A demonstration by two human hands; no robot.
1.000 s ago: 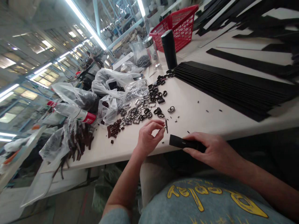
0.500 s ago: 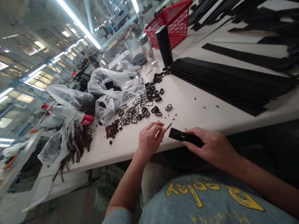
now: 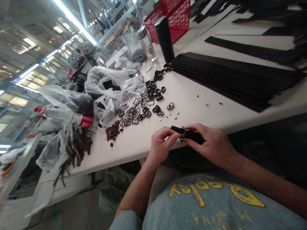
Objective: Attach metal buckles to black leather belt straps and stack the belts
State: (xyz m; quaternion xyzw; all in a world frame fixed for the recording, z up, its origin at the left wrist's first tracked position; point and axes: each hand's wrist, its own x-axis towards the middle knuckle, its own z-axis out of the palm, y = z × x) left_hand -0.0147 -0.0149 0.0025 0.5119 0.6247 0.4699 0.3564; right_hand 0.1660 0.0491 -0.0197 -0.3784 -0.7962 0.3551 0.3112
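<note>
My right hand (image 3: 211, 142) is closed around a black strap (image 3: 195, 136), whose end points left above the table's front edge. A small metal buckle (image 3: 183, 132) sits across the strap near that end; whether the strap passes through it is hard to tell. My left hand (image 3: 163, 142) is closed, thumb and fingers pinching at the buckle's left side and touching the strap end. Several loose buckles (image 3: 131, 115) lie in a pile beyond my left hand, with black loops (image 3: 157, 108) beside them and small brown loops (image 3: 114, 129) nearer the front.
Stacked black straps (image 3: 230, 80) lie on the right of the white table (image 3: 192, 111). Behind stand a black flask (image 3: 165, 40), a glass bottle (image 3: 147, 44) and a red basket (image 3: 178, 22). On the left are plastic bags (image 3: 105, 76), a lying bottle (image 3: 69, 117) and brown strips (image 3: 78, 143).
My left hand has moved right with the buckle, up to the strap. The buckle was apart from the strap end and now sits across it. The view has shifted slightly.
</note>
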